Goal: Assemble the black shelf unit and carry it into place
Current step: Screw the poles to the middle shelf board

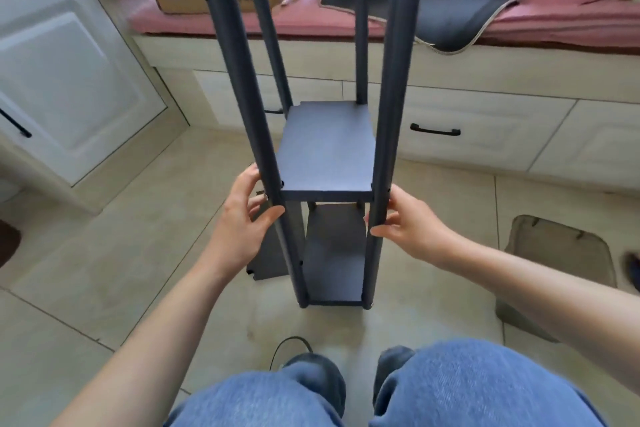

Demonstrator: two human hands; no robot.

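On the tiled floor [104,253] stood the black shelf unit [327,152]; left hand [242,218] and right hand [412,222] curled loosely around its front poles. Tighter, level grips would have steadied the middle shelf.

We have a single head-worn wide-angle view, facing forward and steeply down, close over the knees at frame bottom; window seat [554,19] crosses the top.

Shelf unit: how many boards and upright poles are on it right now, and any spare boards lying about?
Boards fitted: 2 (upper board, lower board)
Upright poles: 4
Spare board on the floor: 1
Total: 7
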